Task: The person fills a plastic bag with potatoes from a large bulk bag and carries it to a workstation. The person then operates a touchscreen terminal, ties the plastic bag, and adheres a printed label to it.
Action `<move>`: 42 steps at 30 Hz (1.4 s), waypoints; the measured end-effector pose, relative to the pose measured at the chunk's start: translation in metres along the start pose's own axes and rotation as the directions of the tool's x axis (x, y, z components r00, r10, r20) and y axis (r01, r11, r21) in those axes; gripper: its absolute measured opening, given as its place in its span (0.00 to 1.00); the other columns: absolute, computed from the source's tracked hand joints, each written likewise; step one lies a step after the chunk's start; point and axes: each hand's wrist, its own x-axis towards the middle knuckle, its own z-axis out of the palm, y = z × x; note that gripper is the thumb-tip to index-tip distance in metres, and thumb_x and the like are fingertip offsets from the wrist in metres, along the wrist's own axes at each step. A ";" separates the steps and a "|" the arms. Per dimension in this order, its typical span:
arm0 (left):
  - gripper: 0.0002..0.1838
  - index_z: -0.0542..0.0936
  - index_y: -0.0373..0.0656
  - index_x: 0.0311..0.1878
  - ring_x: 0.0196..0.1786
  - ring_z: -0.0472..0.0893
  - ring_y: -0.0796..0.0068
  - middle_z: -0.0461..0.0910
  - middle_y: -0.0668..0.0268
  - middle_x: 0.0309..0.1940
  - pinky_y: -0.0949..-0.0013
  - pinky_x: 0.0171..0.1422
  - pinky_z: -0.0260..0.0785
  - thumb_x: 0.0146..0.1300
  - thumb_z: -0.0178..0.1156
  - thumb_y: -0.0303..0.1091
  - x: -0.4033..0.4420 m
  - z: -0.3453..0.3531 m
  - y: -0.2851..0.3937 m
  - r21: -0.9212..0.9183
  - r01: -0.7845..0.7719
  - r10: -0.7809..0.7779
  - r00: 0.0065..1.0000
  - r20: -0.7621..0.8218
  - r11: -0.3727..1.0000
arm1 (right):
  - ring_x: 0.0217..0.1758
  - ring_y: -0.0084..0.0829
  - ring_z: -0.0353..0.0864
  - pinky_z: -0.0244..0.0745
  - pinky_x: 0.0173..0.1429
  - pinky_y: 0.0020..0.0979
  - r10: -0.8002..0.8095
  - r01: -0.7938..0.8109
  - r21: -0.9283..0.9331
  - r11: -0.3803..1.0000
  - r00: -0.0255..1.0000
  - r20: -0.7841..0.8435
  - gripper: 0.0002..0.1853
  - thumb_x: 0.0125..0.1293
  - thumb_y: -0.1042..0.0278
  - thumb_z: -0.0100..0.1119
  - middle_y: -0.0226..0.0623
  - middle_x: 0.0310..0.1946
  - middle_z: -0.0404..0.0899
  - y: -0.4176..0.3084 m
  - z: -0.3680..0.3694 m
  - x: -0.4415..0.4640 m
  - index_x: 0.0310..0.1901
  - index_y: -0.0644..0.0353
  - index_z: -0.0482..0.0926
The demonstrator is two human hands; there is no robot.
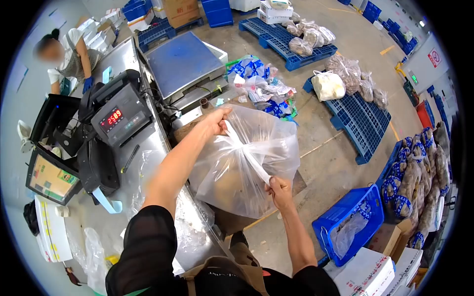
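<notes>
A large clear plastic bag (pixel 217 182), bulging and gathered at its middle, stands in front of me beside the metal counter. Its contents are only faintly visible, brownish through the film. My left hand (pixel 216 121) is closed on one twisted end of the bag at its far left side. At the near right, my right hand (pixel 280 191) grips the other twisted end between thumb and fingers. The plastic is pulled taut between both hands, with creases running out from the gathered centre.
Left of me, a counter carries a weighing display (pixel 121 116) and a receipt printer (pixel 98 165). Beyond are a platform scale (pixel 185 64), a heap of plastic wrappers (pixel 261 84) and a blue pallet (pixel 363 126) with bags. A blue crate (pixel 350 224) sits right. Another person (pixel 74 54) works behind the counter.
</notes>
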 end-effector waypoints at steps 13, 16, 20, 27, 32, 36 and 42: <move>0.17 0.76 0.42 0.26 0.12 0.55 0.83 0.62 0.75 0.10 0.75 0.19 0.51 0.63 0.62 0.44 -0.184 0.083 -0.007 0.616 -0.151 -0.138 0.908 0.396 0.773 | 0.18 0.22 0.55 0.54 0.23 0.31 0.040 0.154 -0.520 0.840 0.938 0.344 0.22 0.62 0.61 0.62 0.36 0.13 0.57 -0.131 0.000 0.013 0.17 0.64 0.64; 0.13 0.71 0.39 0.29 0.11 0.52 0.83 0.57 0.76 0.09 0.76 0.19 0.49 0.68 0.54 0.36 -0.161 0.102 -0.013 -0.123 0.026 0.003 0.973 0.230 0.992 | 0.20 0.16 0.51 0.49 0.22 0.27 -0.011 0.096 -0.381 0.920 0.976 0.219 0.22 0.63 0.66 0.60 0.32 0.15 0.52 -0.153 0.014 0.028 0.16 0.61 0.60; 0.09 0.69 0.37 0.32 0.10 0.51 0.82 0.53 0.76 0.09 0.75 0.18 0.46 0.68 0.47 0.30 -0.078 0.108 0.015 -0.571 0.122 -0.041 0.988 0.152 0.812 | 0.16 0.26 0.59 0.57 0.25 0.31 -0.464 0.568 -0.587 0.577 0.819 0.337 0.19 0.58 0.73 0.60 0.33 0.12 0.60 -0.085 0.043 0.042 0.14 0.58 0.61; 0.08 0.71 0.38 0.28 0.09 0.51 0.79 0.55 0.74 0.09 0.70 0.17 0.47 0.63 0.47 0.28 0.115 0.062 -0.028 -0.352 -0.236 0.185 0.968 -0.171 0.906 | 0.16 0.40 0.62 0.61 0.29 0.36 -0.514 0.618 -0.523 0.587 0.784 0.349 0.16 0.50 0.77 0.60 0.40 0.12 0.61 -0.009 0.057 -0.013 0.14 0.60 0.61; 0.09 0.72 0.37 0.27 0.09 0.53 0.78 0.57 0.72 0.09 0.69 0.15 0.48 0.62 0.48 0.29 0.017 0.093 0.009 -0.226 -0.321 0.308 0.947 -0.091 0.920 | 0.16 0.40 0.63 0.62 0.30 0.36 -0.454 0.633 -0.419 0.651 0.767 0.454 0.17 0.51 0.80 0.59 0.39 0.12 0.61 -0.078 0.074 0.009 0.14 0.60 0.60; 0.12 0.72 0.36 0.29 0.10 0.53 0.79 0.56 0.75 0.09 0.71 0.15 0.49 0.66 0.47 0.32 0.060 0.091 -0.008 -0.206 -0.268 0.224 0.951 -0.213 0.941 | 0.17 0.40 0.67 0.66 0.35 0.36 -0.519 0.643 -0.524 0.558 0.763 0.385 0.16 0.50 0.80 0.59 0.38 0.12 0.64 -0.010 0.078 -0.010 0.14 0.58 0.62; 0.10 0.74 0.32 0.30 0.12 0.63 0.75 0.67 0.66 0.13 0.64 0.19 0.59 0.63 0.48 0.28 0.072 0.080 -0.008 -0.157 -0.278 0.275 0.961 -0.037 0.948 | 0.29 0.35 0.77 0.70 0.45 0.35 -0.359 0.470 -0.274 0.839 0.856 0.371 0.04 0.51 0.76 0.62 0.41 0.23 0.76 -0.012 0.054 -0.007 0.26 0.62 0.75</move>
